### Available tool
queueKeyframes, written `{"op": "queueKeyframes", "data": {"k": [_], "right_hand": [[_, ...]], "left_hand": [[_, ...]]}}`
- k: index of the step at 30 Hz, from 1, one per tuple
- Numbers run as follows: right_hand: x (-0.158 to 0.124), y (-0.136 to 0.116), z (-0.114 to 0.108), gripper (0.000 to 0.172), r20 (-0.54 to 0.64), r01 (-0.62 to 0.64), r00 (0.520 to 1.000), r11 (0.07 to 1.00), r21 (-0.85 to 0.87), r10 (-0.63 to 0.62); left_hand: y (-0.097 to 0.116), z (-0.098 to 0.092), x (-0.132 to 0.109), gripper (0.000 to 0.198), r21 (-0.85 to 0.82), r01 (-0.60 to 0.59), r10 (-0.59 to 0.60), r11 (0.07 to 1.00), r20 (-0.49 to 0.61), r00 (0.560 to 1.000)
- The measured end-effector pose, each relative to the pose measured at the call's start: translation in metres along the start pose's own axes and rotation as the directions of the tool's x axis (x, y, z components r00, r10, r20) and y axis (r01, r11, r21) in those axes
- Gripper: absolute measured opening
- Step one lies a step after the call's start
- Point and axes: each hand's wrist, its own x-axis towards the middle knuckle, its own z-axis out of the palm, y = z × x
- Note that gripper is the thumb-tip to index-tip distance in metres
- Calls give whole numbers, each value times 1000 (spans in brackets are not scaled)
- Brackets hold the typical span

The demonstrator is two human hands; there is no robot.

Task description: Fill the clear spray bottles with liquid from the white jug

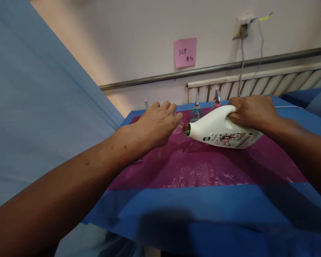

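My right hand [250, 110] grips the handle of a white detergent jug [212, 125]. The jug lies tipped on its side in the air, its open mouth pointing left, with a floral label on its lower side. Close to that mouth, my left hand [160, 123] is closed around a clear pinkish bottle [178, 127], mostly hidden behind the fingers. Reddish and green color shows at the jug's mouth; whether liquid flows I cannot tell. Behind the jug stand a teal spray bottle [196, 113] and a pink spray bottle [217, 99], both with grey triggers.
A magenta plastic sheet [203, 169] covers part of the blue-covered table [187, 201]. Another sprayer top [146, 104] shows beyond my left hand. A blue curtain [42, 89] hangs at left. Along the wall run a metal rail [155, 79], a radiator [273, 82] and socket cords [241, 64].
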Motion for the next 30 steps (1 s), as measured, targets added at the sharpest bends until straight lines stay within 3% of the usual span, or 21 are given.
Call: {"op": "queueKeyframes", "data": {"k": [15, 30], "right_hand": [[0, 4, 3, 57, -20, -1, 1000, 999, 44, 1], [-4, 8, 3, 53, -35, -5, 999, 996, 88, 8]], "left_hand": [[2, -15, 9, 45, 31, -13, 14, 999, -8, 1000], [6, -34, 22, 48, 36, -60, 61, 998, -17, 998]]}}
